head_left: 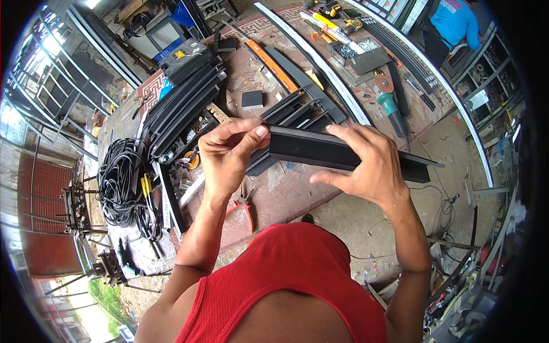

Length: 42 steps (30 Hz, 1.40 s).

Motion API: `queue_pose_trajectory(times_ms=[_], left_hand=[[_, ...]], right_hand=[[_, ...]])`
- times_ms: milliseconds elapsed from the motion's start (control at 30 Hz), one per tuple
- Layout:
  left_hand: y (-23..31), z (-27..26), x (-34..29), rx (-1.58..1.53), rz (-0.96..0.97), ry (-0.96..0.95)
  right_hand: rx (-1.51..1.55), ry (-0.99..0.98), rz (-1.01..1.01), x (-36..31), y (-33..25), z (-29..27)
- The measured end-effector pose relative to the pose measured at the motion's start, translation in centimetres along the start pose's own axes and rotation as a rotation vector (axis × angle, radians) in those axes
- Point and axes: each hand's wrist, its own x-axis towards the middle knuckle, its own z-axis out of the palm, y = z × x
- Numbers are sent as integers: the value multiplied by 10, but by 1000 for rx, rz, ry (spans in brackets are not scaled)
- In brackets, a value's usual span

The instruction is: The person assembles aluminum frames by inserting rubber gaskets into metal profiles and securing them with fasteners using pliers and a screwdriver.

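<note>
workshop | angle grinder [388, 106] | red-handled pliers [246, 201] | cable coil [119, 176] | stacked black profiles [186, 104]

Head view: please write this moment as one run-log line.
black profile: held in air; left grip: at its left end; right grip: across its middle; angle grinder, pliers: on table

Lettering [343, 91] on white strip [323, 66], blue shirt [454, 26]

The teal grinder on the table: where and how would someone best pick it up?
Probably around the teal body of the grinder, coming from the near side: that long, narrow body extends toward the wearer, while the reddish disc sits at the far end, away from such a grip.
</note>
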Motion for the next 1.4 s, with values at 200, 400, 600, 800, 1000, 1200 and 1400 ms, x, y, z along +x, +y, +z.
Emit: queue_pose_trajectory(times_ms=[200,400,600,800,1000,1200,1400], left_hand=[[-29,-10,0,-18,-122,208],[-18,-27,-5,-111,-279,52],[-19,-11,-7,-205,-174,-21],[-20,-14,-7,-172,-252,-10],[-38,-23,-14,-592,-400,-83],[-49,-46,-20,-494,-602,-358],[-20,-33,-23,85,-594,-1036]], right_hand=[[-154,-39,-24,-7,8,12],[-120,-78,22,-11,10,5],[-121,-89,5,-9,5,7],[-161,-115,-24,-10,7,9],[6,-120,-38,-10,21,12],[-24,-223,-194,-11,43,13],[-113,-389,-484,-15,39,31]])
